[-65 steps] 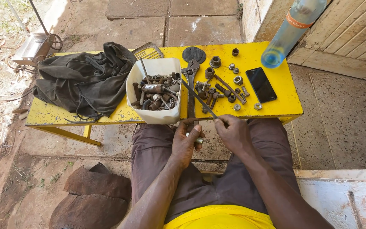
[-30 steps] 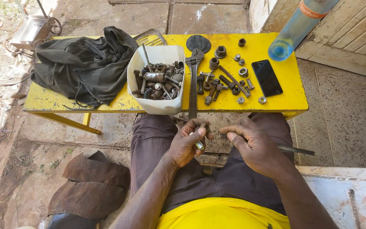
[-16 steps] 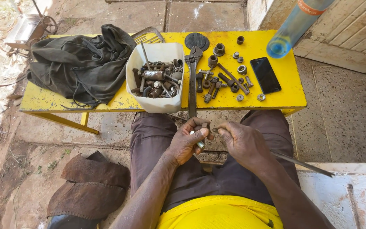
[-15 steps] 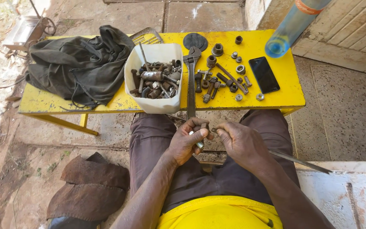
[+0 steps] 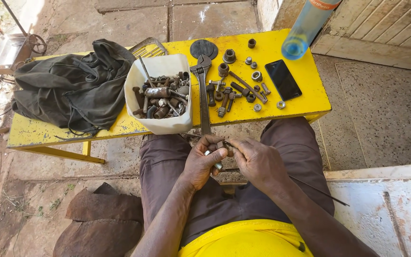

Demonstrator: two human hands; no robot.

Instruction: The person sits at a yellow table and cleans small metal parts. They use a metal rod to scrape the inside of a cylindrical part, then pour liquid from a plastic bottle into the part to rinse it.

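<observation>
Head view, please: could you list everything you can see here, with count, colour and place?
bench: one, yellow, ahead
cloth: one, dark, bench left
tub: one, white, holds rusty hardware
wrench: one, grey, right of tub
loose nuts and bolts: many, rusty, bench middle
disc: one, black, far edge
phone: one, black, bench right
bottle: one, blue, far right
small bolt: one, between the fingers
left hand; right hand: over the lap

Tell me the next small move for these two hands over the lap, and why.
Probably keep turning the small bolt with the right hand while the left hand steadies it. Both hands meet on that piece above the lap, fingertips pinched around it, so it looks mid-threading. I cannot tell whether a nut is on it. The adjustable wrench lies unused on the yellow bench.
</observation>
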